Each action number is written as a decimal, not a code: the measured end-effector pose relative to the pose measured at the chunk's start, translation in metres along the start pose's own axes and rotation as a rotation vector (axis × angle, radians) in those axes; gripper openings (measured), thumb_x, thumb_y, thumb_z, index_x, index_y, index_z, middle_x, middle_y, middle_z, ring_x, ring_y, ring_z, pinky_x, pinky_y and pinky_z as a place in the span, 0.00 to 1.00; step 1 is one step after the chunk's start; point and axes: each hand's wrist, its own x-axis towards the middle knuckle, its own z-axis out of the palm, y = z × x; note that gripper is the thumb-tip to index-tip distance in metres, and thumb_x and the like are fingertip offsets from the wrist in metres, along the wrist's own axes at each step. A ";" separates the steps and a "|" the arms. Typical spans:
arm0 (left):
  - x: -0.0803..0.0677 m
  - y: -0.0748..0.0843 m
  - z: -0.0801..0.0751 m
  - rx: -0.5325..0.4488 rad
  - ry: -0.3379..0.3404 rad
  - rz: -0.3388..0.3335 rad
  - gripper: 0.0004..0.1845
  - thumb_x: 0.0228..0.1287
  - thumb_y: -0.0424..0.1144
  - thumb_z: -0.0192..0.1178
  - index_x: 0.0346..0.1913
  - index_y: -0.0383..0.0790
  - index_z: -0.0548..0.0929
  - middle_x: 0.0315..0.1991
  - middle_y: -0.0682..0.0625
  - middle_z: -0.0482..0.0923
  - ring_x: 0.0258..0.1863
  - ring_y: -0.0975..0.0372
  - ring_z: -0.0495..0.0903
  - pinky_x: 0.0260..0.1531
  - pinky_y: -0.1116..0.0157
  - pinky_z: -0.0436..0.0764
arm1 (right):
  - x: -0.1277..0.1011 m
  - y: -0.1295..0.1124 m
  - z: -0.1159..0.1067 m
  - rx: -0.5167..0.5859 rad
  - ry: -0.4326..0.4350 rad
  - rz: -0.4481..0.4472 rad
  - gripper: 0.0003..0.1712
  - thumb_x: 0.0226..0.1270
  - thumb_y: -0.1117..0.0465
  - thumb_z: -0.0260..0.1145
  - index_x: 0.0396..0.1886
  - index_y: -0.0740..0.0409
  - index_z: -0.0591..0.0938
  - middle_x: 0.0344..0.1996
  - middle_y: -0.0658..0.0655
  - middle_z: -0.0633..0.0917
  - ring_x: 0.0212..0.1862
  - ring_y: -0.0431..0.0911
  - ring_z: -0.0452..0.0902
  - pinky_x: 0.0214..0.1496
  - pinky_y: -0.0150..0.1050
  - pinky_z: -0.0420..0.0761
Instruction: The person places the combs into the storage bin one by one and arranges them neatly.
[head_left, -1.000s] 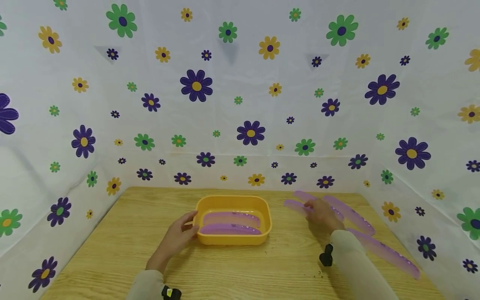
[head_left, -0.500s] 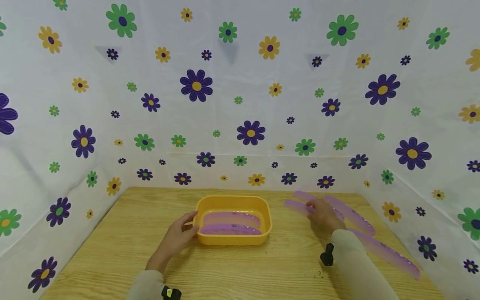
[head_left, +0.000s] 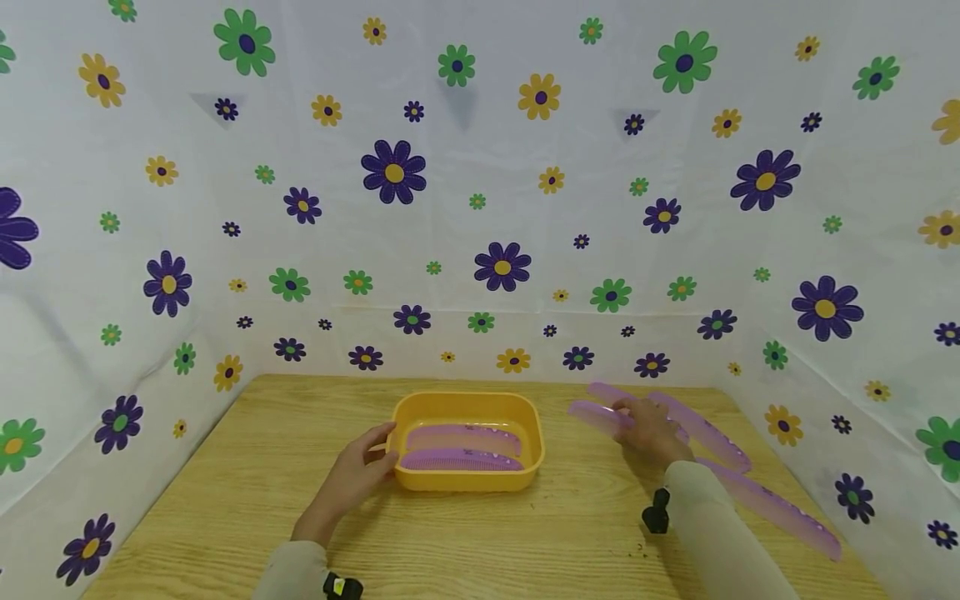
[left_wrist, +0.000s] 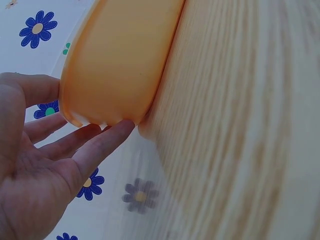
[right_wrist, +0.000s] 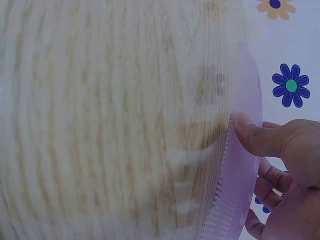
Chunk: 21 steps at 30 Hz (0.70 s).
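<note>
Since a second ago the right hand (head_left: 649, 431) has crept slightly right of the yellow tub (head_left: 467, 404), fingers now pinching a purple comb (right_wrist: 243, 185) on the counter (head_left: 262, 467). Left hand (head_left: 352, 475) unchanged: fingers straight, touching the tub's left end; two combs lie inside.

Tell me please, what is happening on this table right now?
A person is working with purple combs. The left hand touches the near left corner of a yellow tub holding two combs. The right hand pinches another comb lying on the wooden table. More combs lie to the right.
</note>
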 end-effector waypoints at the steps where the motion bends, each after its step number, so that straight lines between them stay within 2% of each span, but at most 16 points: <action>1: 0.000 -0.001 0.000 0.004 0.000 -0.003 0.29 0.77 0.33 0.57 0.77 0.34 0.65 0.73 0.31 0.68 0.65 0.42 0.77 0.54 0.58 0.89 | 0.000 0.000 0.000 0.007 0.005 -0.014 0.27 0.67 0.63 0.71 0.65 0.61 0.79 0.60 0.73 0.80 0.62 0.74 0.68 0.61 0.82 0.68; 6: 0.002 -0.002 0.001 0.011 0.006 -0.014 0.29 0.77 0.34 0.57 0.77 0.36 0.65 0.73 0.32 0.68 0.65 0.42 0.77 0.54 0.59 0.89 | -0.001 -0.002 0.000 0.099 0.011 -0.043 0.25 0.67 0.69 0.69 0.63 0.64 0.78 0.63 0.74 0.79 0.65 0.71 0.73 0.67 0.71 0.74; 14: 0.002 -0.001 0.001 0.015 0.006 -0.005 0.29 0.77 0.34 0.57 0.77 0.35 0.66 0.72 0.32 0.69 0.65 0.42 0.77 0.54 0.59 0.89 | -0.002 0.002 -0.003 0.168 0.001 -0.037 0.24 0.68 0.72 0.61 0.64 0.62 0.79 0.62 0.74 0.80 0.63 0.72 0.75 0.64 0.68 0.79; 18: 0.001 0.001 0.000 0.005 -0.005 0.003 0.29 0.77 0.34 0.57 0.77 0.34 0.65 0.73 0.31 0.68 0.65 0.42 0.77 0.54 0.58 0.89 | -0.001 0.007 -0.005 0.198 0.004 -0.067 0.20 0.71 0.72 0.62 0.62 0.63 0.81 0.57 0.73 0.82 0.58 0.68 0.79 0.60 0.64 0.83; 21: 0.000 0.001 0.000 0.013 -0.008 0.010 0.29 0.77 0.33 0.57 0.77 0.33 0.65 0.72 0.30 0.69 0.65 0.41 0.77 0.54 0.57 0.89 | 0.000 0.008 -0.007 0.208 0.019 -0.113 0.18 0.70 0.73 0.63 0.59 0.65 0.83 0.50 0.72 0.85 0.51 0.64 0.82 0.52 0.57 0.87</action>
